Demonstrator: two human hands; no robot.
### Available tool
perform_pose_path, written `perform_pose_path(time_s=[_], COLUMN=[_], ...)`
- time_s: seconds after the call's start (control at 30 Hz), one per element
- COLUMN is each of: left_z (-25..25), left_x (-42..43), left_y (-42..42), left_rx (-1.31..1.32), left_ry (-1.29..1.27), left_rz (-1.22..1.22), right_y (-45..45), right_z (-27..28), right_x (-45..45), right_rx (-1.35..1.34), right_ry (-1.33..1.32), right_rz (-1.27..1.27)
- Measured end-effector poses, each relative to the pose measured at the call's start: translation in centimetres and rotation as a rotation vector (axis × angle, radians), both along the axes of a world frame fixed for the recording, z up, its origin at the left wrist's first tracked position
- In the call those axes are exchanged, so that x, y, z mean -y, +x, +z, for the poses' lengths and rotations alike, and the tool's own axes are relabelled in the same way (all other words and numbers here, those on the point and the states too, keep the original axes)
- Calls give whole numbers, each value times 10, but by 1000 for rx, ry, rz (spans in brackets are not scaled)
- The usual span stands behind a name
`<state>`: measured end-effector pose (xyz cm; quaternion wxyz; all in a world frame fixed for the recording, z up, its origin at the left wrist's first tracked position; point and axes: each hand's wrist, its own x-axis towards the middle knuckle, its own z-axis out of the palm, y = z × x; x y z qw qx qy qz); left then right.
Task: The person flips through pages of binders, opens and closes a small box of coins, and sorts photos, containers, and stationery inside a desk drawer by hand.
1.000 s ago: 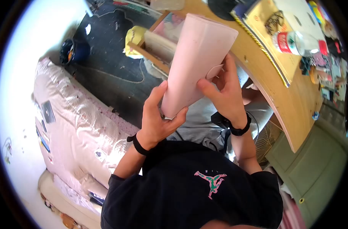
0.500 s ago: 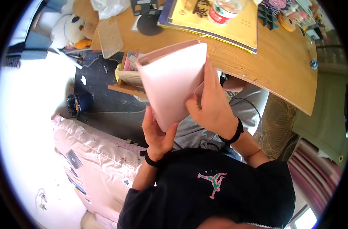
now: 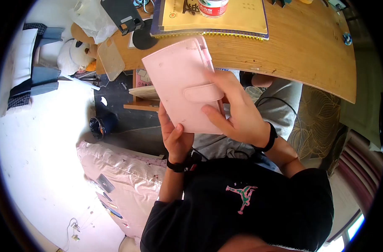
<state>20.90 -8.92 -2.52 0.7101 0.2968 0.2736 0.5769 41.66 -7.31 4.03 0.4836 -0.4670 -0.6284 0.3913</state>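
A pink notebook (image 3: 170, 80) with a snap-strap cover is held up in front of me, tilted slightly, its strap side facing me. The strap (image 3: 202, 93) lies across the right part of the cover. My left hand (image 3: 176, 140) grips the lower left edge, thumb on the front and fingers behind. My right hand (image 3: 244, 109) is closed around the right edge, with its thumb on the cover below the strap and its fingers by the strap's end. Some of the right fingers are blurred or hidden.
Ahead is a wooden desk (image 3: 301, 50) bearing a yellow spiral-bound pad (image 3: 237, 25), a bottle (image 3: 213, 8) and a black phone stand (image 3: 124, 17). An open drawer (image 3: 141, 103) sits below it at left. A bin (image 3: 98, 128) and a pink-covered bed (image 3: 128, 176) are to the left.
The notebook has been turned, so its strap side now faces me instead of the plain side. Both hands still hold it. The view has shifted a little.
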Motion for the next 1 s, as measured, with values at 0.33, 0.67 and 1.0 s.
perform_pose_path(time_s=[0.33, 0.67, 1.0], left_z=[1, 10, -25], left_x=[-6, -4, -4], left_y=[-6, 7, -2], left_rx=[-9, -788, -549], left_ry=[16, 216, 271], left_rz=[34, 23, 218], right_y=[18, 17, 20], right_z=[-9, -3, -15], right_x=[-2, 7, 1], right_rx=[-227, -321, -378], right_ry=[80, -158, -98], right_rz=[154, 116, -101])
